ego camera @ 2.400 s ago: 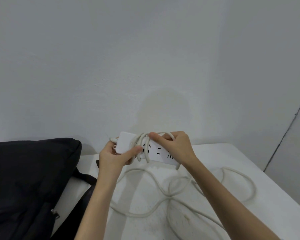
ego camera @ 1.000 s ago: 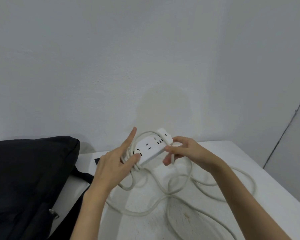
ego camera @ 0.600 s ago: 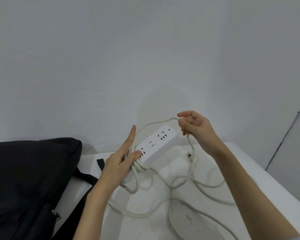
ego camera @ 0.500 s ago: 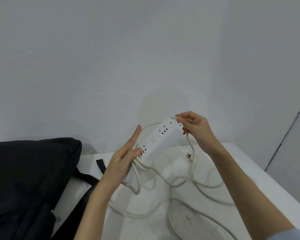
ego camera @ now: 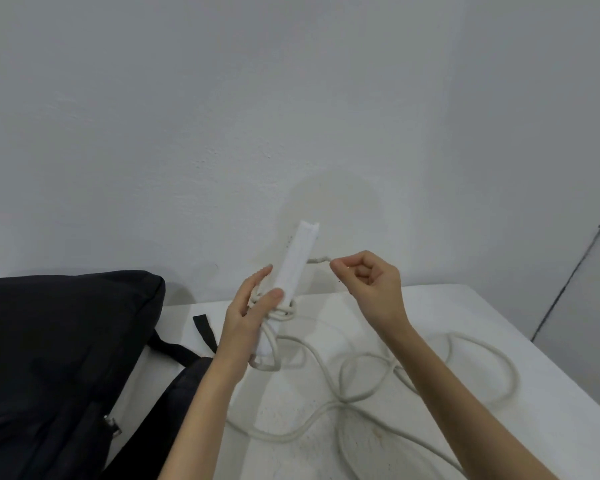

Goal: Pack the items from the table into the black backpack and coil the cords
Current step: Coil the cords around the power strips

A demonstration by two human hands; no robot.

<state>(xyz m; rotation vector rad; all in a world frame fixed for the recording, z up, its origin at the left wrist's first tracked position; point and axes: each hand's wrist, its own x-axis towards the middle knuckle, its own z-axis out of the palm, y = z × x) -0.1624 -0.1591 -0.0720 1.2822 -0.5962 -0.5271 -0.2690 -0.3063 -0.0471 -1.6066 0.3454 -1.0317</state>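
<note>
Wrapping cord (ego camera: 352, 393) round the strip (ego camera: 298, 265), upright above the table (ego camera: 499, 455).
Left hand (ego camera: 248, 315) gripping strip and a few turns; right hand (ego camera: 369, 284) pinching cord beside it. Only a few turns on, most cord loose on table, backpack (ego camera: 59, 358) waiting at left, nothing seen packed. No readable writing.

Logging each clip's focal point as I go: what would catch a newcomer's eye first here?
The long white plastic power strip, held nearly upright in the left hand at centre, with turns of its thick off-white cord round its lower end. The right hand pinches the cord beside it; the rest sprawls in loops over the white table. A black fabric backpack fills the left.
</note>
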